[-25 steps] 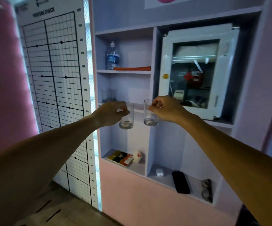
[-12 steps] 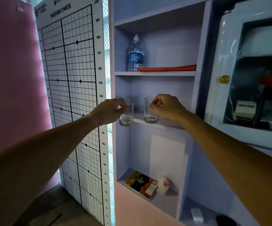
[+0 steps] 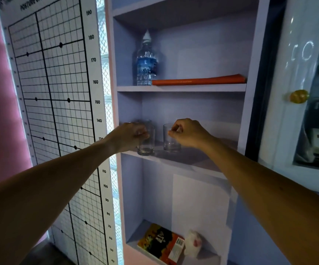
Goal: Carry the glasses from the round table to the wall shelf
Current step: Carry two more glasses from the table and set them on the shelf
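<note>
Two clear drinking glasses rest on the middle board of the lilac wall shelf (image 3: 197, 162). My left hand (image 3: 129, 136) grips the left glass (image 3: 147, 144) by its rim and side, near the shelf's front left edge. My right hand (image 3: 188, 132) pinches the rim of the right glass (image 3: 169, 140), whose base sits on the board. Behind my left hand at least one more glass (image 3: 145, 123) stands at the back of the same compartment, partly hidden.
A water bottle (image 3: 146, 60) and a flat orange object (image 3: 198, 80) sit on the shelf above. A book (image 3: 160, 243) and a small white item (image 3: 193, 243) lie in the compartment below. A posture-check grid chart (image 3: 55, 111) hangs left; a white glass-door cabinet (image 3: 307, 92) is right.
The view has drawn closer to the shelf. Both hands have pushed the glasses forward over the middle board and lowered them onto it.
</note>
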Motion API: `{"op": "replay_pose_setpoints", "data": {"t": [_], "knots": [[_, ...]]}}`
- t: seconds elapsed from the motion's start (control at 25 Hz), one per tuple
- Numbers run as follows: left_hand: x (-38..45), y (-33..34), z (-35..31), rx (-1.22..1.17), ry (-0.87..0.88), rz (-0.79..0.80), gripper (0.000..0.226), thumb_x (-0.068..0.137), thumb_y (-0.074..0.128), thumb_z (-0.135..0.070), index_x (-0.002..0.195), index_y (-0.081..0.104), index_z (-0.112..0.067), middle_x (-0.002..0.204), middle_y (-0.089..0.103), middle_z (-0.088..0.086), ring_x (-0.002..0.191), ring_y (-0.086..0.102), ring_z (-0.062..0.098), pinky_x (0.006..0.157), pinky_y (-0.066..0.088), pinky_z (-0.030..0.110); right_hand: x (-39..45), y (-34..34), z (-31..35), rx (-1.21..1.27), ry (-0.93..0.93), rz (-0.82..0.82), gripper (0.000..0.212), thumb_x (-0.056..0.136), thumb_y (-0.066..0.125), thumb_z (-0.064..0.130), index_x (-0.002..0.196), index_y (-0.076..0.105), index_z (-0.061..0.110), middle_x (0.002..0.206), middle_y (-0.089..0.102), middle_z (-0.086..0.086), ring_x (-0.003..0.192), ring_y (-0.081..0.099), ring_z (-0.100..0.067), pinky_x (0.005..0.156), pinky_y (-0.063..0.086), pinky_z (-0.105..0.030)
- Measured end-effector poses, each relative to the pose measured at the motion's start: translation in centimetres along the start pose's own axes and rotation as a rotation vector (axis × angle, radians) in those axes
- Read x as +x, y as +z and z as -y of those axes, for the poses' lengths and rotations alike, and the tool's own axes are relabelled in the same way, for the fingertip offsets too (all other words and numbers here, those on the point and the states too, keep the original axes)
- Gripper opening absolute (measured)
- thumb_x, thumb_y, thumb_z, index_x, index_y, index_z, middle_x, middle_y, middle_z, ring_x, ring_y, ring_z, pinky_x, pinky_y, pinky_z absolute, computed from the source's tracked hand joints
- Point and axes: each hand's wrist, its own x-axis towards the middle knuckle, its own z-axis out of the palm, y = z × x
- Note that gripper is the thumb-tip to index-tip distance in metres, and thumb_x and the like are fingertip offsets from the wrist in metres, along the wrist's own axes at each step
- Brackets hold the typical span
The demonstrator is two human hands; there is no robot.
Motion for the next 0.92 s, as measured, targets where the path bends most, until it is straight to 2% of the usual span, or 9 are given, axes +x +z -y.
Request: {"op": "replay_pose_setpoints", "data": {"t": [0.12,0.24,0.36,0.52,0.72,0.84,0.92], "knots": [[1.3,0.8,0.7,-0.018,-0.003,0.003,0.008,0.097,0.056,-0.027,0.089,0.056,-0.023,0.082,0.058,-0.006,0.075,0.060,0.016,0.063,0.039,0.012,1.9,0.7,-1.0,0.012,-0.012,-0.004,0.012,0.091,0.062,0.034,0.094,0.062,0.022,0.095,0.063,0.002,0.090,0.061,-0.019,0.078,0.048,-0.029],[2.2,1.4,1.5,0.007,-0.024,0.005,0.013,0.097,0.056,-0.030,0.085,0.052,-0.025,0.078,0.056,-0.009,0.071,0.056,0.012,0.062,0.038,0.017,3.7,1.7,-1.7,0.041,-0.022,0.017,0.016,0.092,0.061,0.032,0.099,0.064,0.019,0.099,0.067,-0.002,0.092,0.062,-0.020,0.080,0.050,-0.031],[2.7,1.9,2.3,0.032,-0.031,-0.001,0.015,0.098,0.054,-0.032,0.088,0.055,-0.020,0.083,0.061,-0.004,0.074,0.059,0.016,0.061,0.038,0.016,5.3,2.7,-2.1,0.051,-0.034,0.044,0.017,0.093,0.060,0.032,0.100,0.064,0.018,0.097,0.065,-0.002,0.091,0.062,-0.021,0.077,0.048,-0.031],[2.9,1.7,2.9,0.076,-0.012,-0.028,0.016,0.096,0.055,-0.040,0.091,0.053,-0.024,0.089,0.069,0.000,0.077,0.063,0.016,0.062,0.037,0.011,6.9,3.9,-2.4,0.075,-0.033,0.044,0.015,0.093,0.060,0.029,0.099,0.065,0.015,0.097,0.066,-0.005,0.091,0.062,-0.024,0.079,0.051,-0.033],[2.7,1.7,3.8,0.167,-0.024,-0.045,0.036,0.091,0.052,-0.055,0.113,0.049,-0.026,0.101,0.068,0.002,0.089,0.062,0.018,0.075,0.057,0.034,8.3,5.5,-2.4,0.104,-0.054,0.002,0.015,0.092,0.063,0.025,0.101,0.066,0.013,0.103,0.068,-0.008,0.094,0.062,-0.026,0.083,0.053,-0.037],[2.4,1.7,4.0,0.135,-0.022,-0.026,0.045,0.089,0.054,-0.057,0.124,0.043,-0.031,0.110,0.069,0.003,0.092,0.067,0.019,0.078,0.060,0.038,9.3,6.2,-2.7,0.126,-0.057,-0.104,0.022,0.085,0.073,0.027,0.099,0.063,0.015,0.106,0.066,-0.009,0.093,0.061,-0.026,0.077,0.050,-0.033],[2.1,1.6,4.2,0.103,-0.036,-0.005,0.052,0.086,0.057,-0.059,0.127,0.037,-0.035,0.112,0.070,0.003,0.088,0.072,0.021,0.077,0.061,0.040,9.7,6.6,-2.8,0.139,-0.050,-0.127,0.030,0.081,0.077,0.030,0.102,0.059,0.019,0.111,0.063,-0.010,0.094,0.060,-0.026,0.078,0.052,-0.036]]}}
